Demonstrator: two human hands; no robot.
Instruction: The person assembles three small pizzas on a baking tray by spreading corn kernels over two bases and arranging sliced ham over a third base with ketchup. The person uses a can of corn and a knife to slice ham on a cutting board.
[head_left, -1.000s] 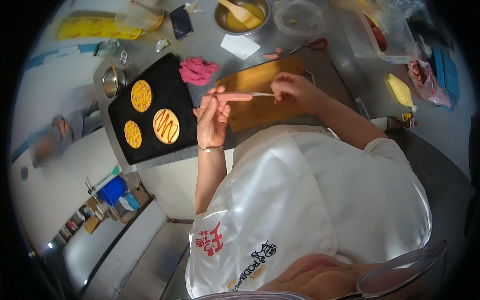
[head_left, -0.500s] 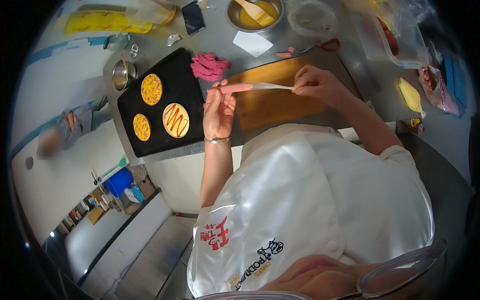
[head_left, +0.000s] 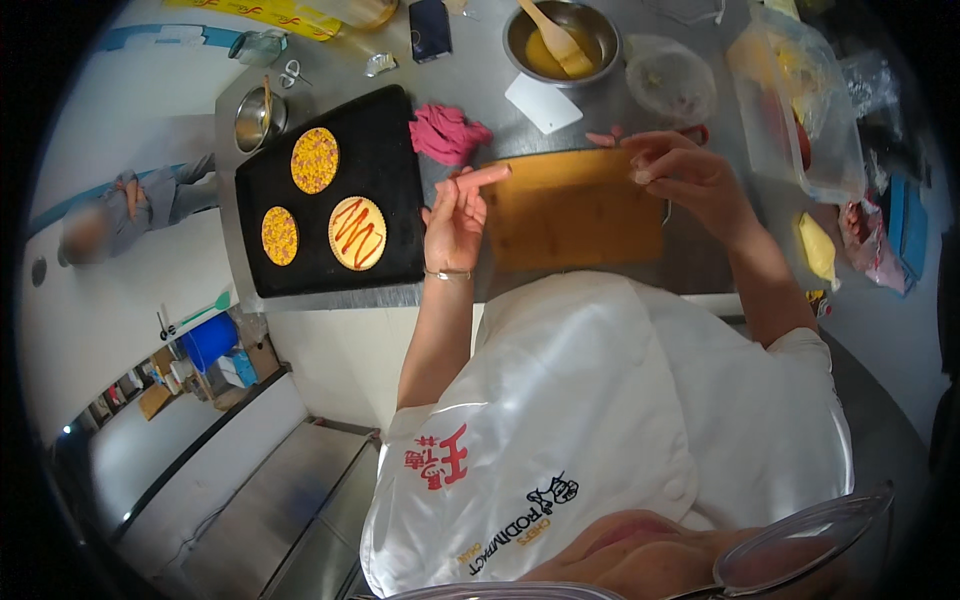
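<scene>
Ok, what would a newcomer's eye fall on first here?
Probably the black tray on the left, with three topped rounds on it, one zigzagged in red. Just right of it lies a crumpled pink cloth. Nearer the middle, the left hand holds a pink sausage.

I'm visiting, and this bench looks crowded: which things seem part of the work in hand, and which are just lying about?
Likely part of it:
slim pink sausage, in the left hand
rectangular brown wooden board
black rectangular tray bearing three round, flat, yellowish pastries

Probably just lying about:
dark rectangular phone
crumpled magenta cloth
flat white rectangular card
</scene>
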